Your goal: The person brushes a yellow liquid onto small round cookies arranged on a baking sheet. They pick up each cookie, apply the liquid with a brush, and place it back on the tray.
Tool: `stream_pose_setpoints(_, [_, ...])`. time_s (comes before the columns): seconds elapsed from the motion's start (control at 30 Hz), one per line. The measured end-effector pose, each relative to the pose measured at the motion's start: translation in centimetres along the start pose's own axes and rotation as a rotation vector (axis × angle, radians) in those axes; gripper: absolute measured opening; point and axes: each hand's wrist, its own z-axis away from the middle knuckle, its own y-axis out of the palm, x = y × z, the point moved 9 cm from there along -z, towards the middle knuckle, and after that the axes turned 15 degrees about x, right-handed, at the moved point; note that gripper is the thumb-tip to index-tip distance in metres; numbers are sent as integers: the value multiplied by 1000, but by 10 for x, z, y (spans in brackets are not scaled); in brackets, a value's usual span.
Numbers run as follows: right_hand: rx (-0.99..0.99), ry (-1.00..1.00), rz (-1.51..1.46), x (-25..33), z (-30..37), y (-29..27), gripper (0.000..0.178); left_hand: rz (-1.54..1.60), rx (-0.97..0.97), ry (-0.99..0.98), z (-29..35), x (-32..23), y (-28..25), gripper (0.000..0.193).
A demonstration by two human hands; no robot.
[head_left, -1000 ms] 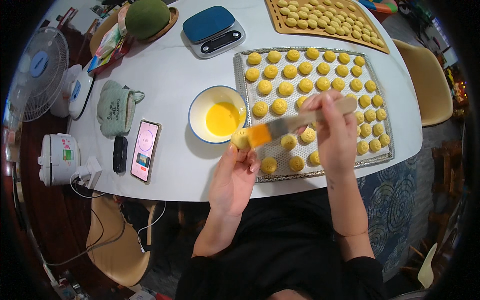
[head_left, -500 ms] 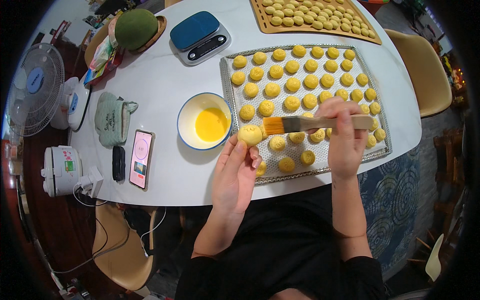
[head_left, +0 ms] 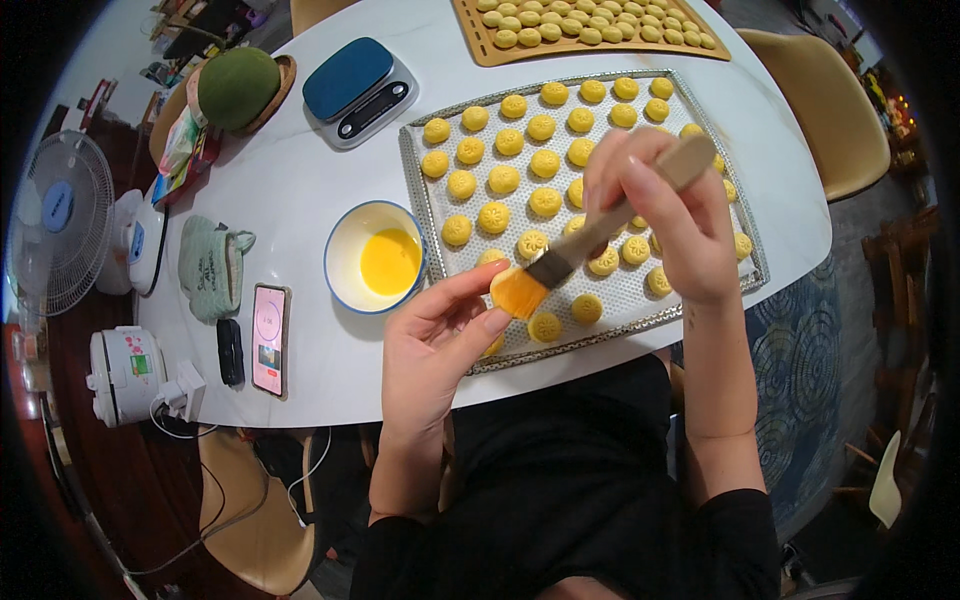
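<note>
My left hand [head_left: 425, 340] pinches a round yellow pastry [head_left: 499, 284] between thumb and fingers, over the front left of a perforated metal tray [head_left: 412, 185]. In my right hand [head_left: 690, 235] is a flat pastry brush [head_left: 548, 268] with a wooden handle. Its orange bristles press on the held pastry and cover much of it. Rows of flower-stamped yellow pastries [head_left: 545, 203] stand on the tray's white mat, some hidden behind my right hand. Left of the tray sits a white, blue-rimmed bowl [head_left: 338, 285] with yellow liquid [head_left: 390, 263] in it.
A kitchen scale [head_left: 358, 95] stands behind the bowl. At the back, a tan mat [head_left: 480, 47] carries many small oval dough pieces. On the left lie a phone [head_left: 270, 340], a black case [head_left: 230, 352] and a green cloth pouch [head_left: 212, 265], near a rice cooker [head_left: 130, 375].
The brush has swung from level to a steep slant, its bristles now on the pastry. My right hand has risen with it. The whole view has shifted slightly.
</note>
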Motion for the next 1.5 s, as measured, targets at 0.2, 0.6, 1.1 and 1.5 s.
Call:
stream_pose_setpoints(0.2, [51, 117, -172, -7, -12, -3, 23, -152, 69, -2, -5, -9, 9, 47])
stream_pose_setpoints(0.6, [-70, 393, -317, -55, 4, -19, 26, 115, 239, -20, -13, 1, 18, 68])
stream_pose_setpoints(1.1, [-414, 55, -478, -41, 51, -17, 24, 651, 239, 101, -20, 34, 23, 54])
stream_pose_setpoints(1.5, [-466, -53, -382, -39, 65, -44, 24, 863, 350, 14, -25, 49, 47, 39])
